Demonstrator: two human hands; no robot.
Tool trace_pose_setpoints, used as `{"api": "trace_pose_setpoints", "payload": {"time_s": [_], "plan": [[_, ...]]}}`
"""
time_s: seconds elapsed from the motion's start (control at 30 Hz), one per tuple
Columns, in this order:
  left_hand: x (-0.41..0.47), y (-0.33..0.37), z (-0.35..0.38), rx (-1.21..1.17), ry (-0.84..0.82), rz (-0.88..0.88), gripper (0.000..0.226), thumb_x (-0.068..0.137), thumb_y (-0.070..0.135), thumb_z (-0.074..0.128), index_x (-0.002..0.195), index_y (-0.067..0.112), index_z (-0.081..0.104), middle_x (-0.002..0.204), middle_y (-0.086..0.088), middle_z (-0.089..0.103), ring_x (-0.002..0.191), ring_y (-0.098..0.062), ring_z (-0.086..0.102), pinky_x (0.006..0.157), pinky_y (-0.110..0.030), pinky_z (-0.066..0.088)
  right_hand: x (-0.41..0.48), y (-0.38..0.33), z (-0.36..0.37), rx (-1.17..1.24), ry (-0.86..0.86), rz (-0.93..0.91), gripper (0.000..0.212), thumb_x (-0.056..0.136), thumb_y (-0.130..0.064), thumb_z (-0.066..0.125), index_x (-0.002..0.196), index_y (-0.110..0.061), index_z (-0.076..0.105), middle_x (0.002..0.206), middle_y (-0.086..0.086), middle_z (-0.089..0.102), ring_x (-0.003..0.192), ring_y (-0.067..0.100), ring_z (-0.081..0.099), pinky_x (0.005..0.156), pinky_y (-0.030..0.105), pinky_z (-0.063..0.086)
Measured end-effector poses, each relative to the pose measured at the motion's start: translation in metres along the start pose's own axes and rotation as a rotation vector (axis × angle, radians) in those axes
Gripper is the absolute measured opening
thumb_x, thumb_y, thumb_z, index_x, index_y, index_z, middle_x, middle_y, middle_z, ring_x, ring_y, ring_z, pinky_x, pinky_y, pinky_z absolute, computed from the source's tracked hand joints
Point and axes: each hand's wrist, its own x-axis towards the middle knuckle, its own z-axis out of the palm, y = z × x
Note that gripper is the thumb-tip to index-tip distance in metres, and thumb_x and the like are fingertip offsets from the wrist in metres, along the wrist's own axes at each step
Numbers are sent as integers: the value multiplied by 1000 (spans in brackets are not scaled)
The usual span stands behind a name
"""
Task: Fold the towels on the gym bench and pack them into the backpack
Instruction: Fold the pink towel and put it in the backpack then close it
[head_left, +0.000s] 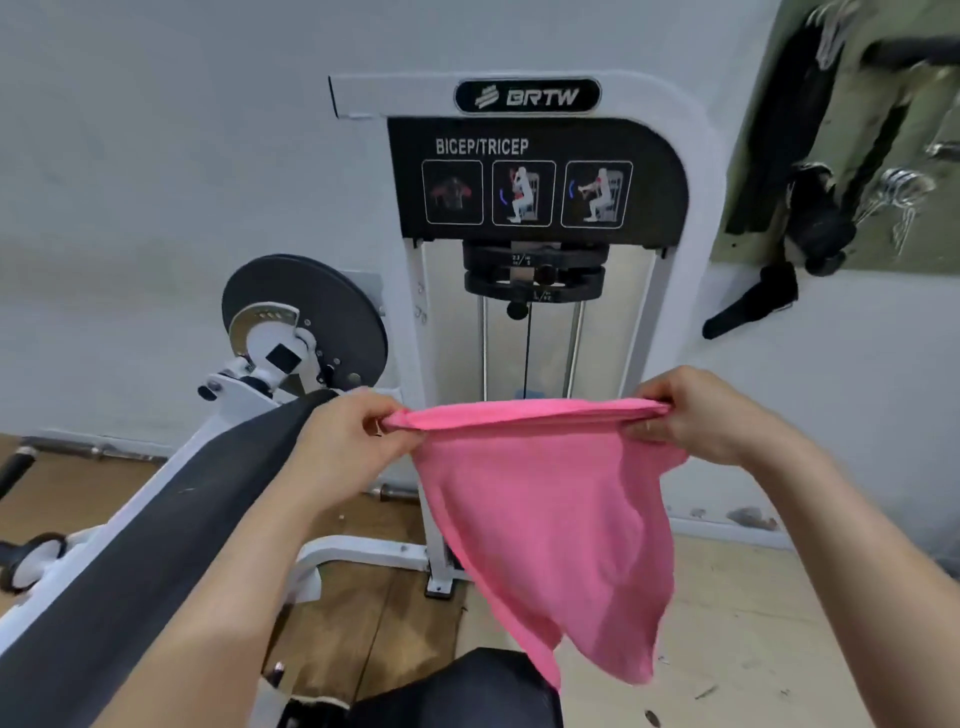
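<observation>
A pink towel (540, 530) hangs in the air in front of the person, stretched level along its top edge between both hands and well clear of the black bench pad (156, 545) that runs along the left. The left hand (353, 436) pinches one top corner with thumb and curled fingers, and the right hand (696, 415) pinches the other the same way; the top edge looks doubled, as if two layers are held together, while the lower part droops unevenly to a point near the dark shape (467, 691) at the bottom edge of the view, which might be the backpack or the person's knee; I cannot tell which. The step in hand seems to be squaring the towel before the next fold. To do it well, keep the top edge taut and level, give a light shake so the loose lower corners fall even, then lay it flat on the bench pad, rather than folding in mid-air, and bring the corners together there. The weight machine (524, 208) stands behind against the wall, so a wide swing forward could catch the cloth
</observation>
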Motion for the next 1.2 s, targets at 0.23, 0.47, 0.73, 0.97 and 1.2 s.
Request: {"api": "trace_pose_setpoints", "payload": {"time_s": [0.23,0.47,0.73,0.97,1.2], "plan": [[7,-34,-21,-780,-45,-131,30,64,26,78,69,11,52,66,-9,47,56,-18,44,52,-26,35,32,2,16,765,-36,128,10,89,-11,65,90,-16,74,80,0,66,78,13,55,62,25,41],[-26,-55,-18,-1022,-24,-208,59,68,42,85,92,0,51,51,0,44,31,-7,35,31,-13,26,98,-29,59,1051,129,84,23,90,-34,63,77,-14,63,63,0,55,60,13,52,58,28,49],[-62,-98,-52,-859,662,-541,16,89,27,65,99,14,68,45,10,48,35,-4,37,37,-18,31,189,-122,120,810,-21,-252,42,97,-24,55,94,17,56,75,9,43,65,19,38,56,31,33],[-68,-228,-120,-346,1087,-736,19,93,19,61,75,21,58,69,2,53,69,-13,52,55,-24,40,260,-266,233,621,-135,-420,43,87,-36,57,62,-3,47,60,4,36,61,18,37,57,42,39],[-76,-328,-137,28,965,-1016,23,95,33,55,77,18,54,73,-3,54,72,-22,50,60,-31,35,301,-336,323,506,-172,-410,37,87,-26,55,52,-20,45,55,7,46,55,20,43,57,33,34]]}}
